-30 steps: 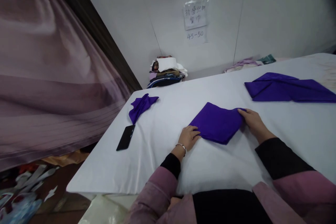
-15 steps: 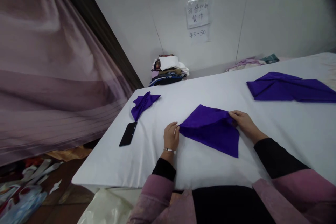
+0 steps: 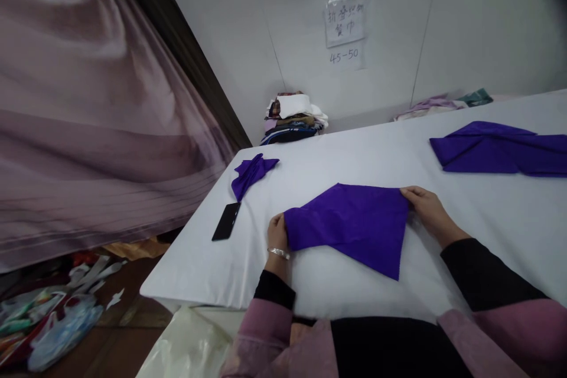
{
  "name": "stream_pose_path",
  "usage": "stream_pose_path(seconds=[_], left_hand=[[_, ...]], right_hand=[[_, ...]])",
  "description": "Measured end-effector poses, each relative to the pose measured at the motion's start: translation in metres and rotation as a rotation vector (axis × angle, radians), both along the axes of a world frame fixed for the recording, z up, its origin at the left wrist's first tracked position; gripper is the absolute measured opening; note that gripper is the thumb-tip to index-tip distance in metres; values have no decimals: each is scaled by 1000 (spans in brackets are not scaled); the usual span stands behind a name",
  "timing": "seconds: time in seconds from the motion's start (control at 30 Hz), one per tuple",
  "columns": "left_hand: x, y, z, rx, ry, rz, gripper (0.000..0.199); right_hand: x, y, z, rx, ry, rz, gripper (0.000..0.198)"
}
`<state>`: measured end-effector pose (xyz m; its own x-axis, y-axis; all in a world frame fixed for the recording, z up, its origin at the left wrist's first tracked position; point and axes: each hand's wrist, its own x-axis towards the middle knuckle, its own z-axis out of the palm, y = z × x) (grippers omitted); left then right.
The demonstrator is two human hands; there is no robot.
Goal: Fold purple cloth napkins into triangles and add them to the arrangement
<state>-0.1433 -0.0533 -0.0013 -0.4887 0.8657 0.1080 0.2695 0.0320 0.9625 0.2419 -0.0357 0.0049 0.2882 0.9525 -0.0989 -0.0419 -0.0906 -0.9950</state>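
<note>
Since the earlier frame, our left hand (image 3: 277,235) has drawn the left end of the purple cloth (image 3: 354,218) outward, so that the cloth spreads wider and the open fold has become a smoother sheet.

At far left we see a mauve curtain (image 3: 88,106) hanging in folds. Below it, plastic bags (image 3: 66,331) lie on the floor (image 3: 133,333). Next comes the white table (image 3: 195,271), with a dark phone (image 3: 226,222) near its left edge. Just beyond the phone's upper end lies a bunched purple napkin (image 3: 251,176).

Our left hand, a bracelet (image 3: 279,253) at its wrist, grips the left end of the cloth with curled fingers. Behind, a pile of clothes (image 3: 296,119) rises against the wall (image 3: 385,23).

The cloth itself is stretched between our two hands over the near middle of the table, one corner pointing down toward us; we cannot tell how much of it touches the tabletop. A handwritten sign (image 3: 345,22) is on the wall above.

Our right hand (image 3: 426,209) pinches the cloth's upper right corner. Farther right, well apart from the cloth, a folded purple piece (image 3: 487,150) lies flat on the table.
</note>
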Motion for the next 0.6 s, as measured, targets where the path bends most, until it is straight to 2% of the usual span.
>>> stream_pose_path(seconds=[0.07,0.1,0.2,0.27,0.33,0.4,0.47,0.6], left_hand=[[2,-8,-3,25,37,12,28],[4,-13,-4,50,125,-36,35],[11,-27,-9,140,478,-294,55],[14,-33,-13,154,676,-418,60],[14,-34,-17,145,779,-455,56],[10,-32,-18,130,815,-455,43],[6,-27,-15,105,822,-450,29],[1,-17,-5,53,765,-445,13]], right_hand=[[0,-1,0,-13,-97,-20,23],[0,-1,1,-13,-160,-26,23],[-2,-3,3,2,-344,-20,27],[-2,-3,3,27,-428,4,31],[-2,-2,0,43,-500,34,38],[-1,-1,-4,36,-576,76,48],[1,0,-9,19,-642,121,53],[3,2,-16,59,-673,148,50]])
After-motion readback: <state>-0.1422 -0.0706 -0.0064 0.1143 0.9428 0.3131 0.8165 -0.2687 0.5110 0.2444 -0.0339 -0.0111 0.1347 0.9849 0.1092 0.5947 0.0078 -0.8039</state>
